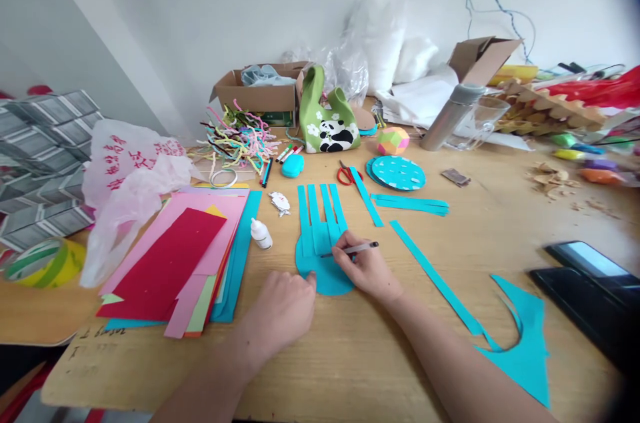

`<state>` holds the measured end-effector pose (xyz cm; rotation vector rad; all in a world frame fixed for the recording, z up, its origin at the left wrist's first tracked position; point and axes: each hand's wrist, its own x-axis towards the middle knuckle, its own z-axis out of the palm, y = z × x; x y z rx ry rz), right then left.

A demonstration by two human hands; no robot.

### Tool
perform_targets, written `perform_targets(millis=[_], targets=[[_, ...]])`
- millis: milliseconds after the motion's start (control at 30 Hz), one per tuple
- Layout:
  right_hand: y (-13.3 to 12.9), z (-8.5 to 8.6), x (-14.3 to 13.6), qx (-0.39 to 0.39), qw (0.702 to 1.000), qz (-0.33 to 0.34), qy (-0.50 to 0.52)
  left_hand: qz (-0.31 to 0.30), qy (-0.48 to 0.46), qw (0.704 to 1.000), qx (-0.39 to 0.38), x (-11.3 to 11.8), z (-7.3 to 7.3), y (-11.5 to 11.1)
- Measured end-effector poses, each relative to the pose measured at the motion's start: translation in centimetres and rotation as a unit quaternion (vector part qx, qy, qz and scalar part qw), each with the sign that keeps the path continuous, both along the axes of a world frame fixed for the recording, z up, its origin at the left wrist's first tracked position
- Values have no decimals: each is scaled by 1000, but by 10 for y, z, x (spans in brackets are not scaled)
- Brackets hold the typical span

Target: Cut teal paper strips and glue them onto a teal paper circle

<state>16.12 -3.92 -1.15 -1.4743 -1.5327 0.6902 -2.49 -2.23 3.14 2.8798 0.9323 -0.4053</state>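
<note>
A blue paper circle (327,276) lies on the table in front of me. Several blue paper strips (313,209) reach up from it, their lower ends lying over the circle. My right hand (367,269) is closed around a pen (363,247), with its tip at the lower ends of the strips. The hand rests over the circle's right side. My left hand (285,306) is curled closed at the circle's lower left, its thumb pressing on the paper edge; its fingertips are hidden. A white glue bottle (261,234) stands left of the circle.
At left lie stacked coloured papers (170,263). Red scissors (345,174), loose blue strips (410,203), dotted blue discs (399,173) and a green panda bag (330,123) sit beyond the circle. Rightward are a long strip (435,277), a blue offcut (530,349) and a phone (590,259).
</note>
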Motion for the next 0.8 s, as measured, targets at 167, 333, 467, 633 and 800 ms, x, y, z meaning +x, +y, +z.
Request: perform_targets(millis=[167,333,467,633,800], targets=[[-1,-1,-1,19,1000,3,-3,-2,-2,1000,1,0,-2,0],[-3,-5,1,98,992,-66,36,4,-3,1000,0,0,-2,0],[-1,-9,4,165,965,-186,79,5,1,1000,-8,1,1,0],[1,0,7,242,933,-240,117,16,-11,1000,-20,0,-1,2],[-2,18,9,286,935,-211,-18,23,-32,999,-25,1,-4,5]])
